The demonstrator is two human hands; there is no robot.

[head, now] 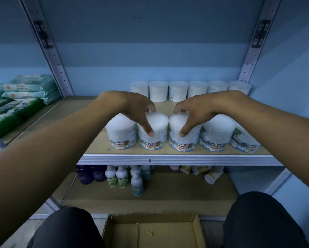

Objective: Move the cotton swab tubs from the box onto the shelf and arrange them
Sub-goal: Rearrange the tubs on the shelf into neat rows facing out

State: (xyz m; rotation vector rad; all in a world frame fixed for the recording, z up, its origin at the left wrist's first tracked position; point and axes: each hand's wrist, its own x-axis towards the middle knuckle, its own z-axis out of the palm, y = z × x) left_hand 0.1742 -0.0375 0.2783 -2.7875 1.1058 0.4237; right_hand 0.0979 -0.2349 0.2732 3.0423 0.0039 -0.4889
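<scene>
Along the front edge of the tan wooden shelf [96,151] stands a row of five clear round plastic cotton swab tubs, each with a blue-and-white "Cotton Buds" label facing outward. The left hand [137,108] is curled over the top of the second tub from the left [157,133], thumb down its front wall and fingers behind its lid, grasping it. The right hand [193,111] grips the third tub [175,138] in the same way, thumb on the front and fingers over the back rim. These two tubs stand just beside each other, nearly touching. The leftmost tub [120,133] sits against the left-hand one, the fourth tub [217,135] beside the right-hand one, and the fifth tub [246,140] nearest the shelf's right end leans slightly outward.

Against the back edge of the same shelf, a second row of six similar white tubs [187,91] lines the blue wall, their labels turned away or only partly seen.

On the neighbouring shelf to the left lie stacked green and white soft packets [21,97]. On the lower shelf stand purple bottles [91,174] and white bottles with green labels [123,178], with some yellow-and-white containers [211,174] lying toppled toward the right.

Below, between the person's dark-trousered knees, an open brown cardboard box [153,231] sits on the floor, with a small yellow scrap on its bottom.
</scene>
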